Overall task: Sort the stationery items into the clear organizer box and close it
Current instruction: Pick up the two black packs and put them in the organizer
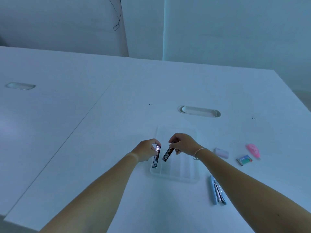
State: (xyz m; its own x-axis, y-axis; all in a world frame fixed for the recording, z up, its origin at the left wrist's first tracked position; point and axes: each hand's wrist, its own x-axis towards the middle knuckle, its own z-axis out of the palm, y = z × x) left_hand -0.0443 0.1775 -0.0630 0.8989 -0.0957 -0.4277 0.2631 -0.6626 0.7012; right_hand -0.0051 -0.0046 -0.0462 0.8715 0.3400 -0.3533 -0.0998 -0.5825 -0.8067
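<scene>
The clear organizer box (pixel 183 172) lies open on the white table, its lid (pixel 176 130) folded back away from me. My left hand (pixel 146 149) pinches the top of a dark lead case (pixel 155 159) over the box's leftmost compartment. My right hand (pixel 182 143) holds a second dark lead case (pixel 168 153), tilted, above the neighbouring compartment. To the right of the box lie a pale eraser (pixel 221 152), a green staple box (pixel 244 160), a pink correction tape (pixel 253 150) and a light blue stapler (pixel 217 190).
The white table (pixel 101 132) carries two oval cable grommets, one behind the box (pixel 199 111) and one at far left (pixel 20 85). A seam runs diagonally across the table on the left. A wall and a thin dangling cord (pixel 117 17) stand behind.
</scene>
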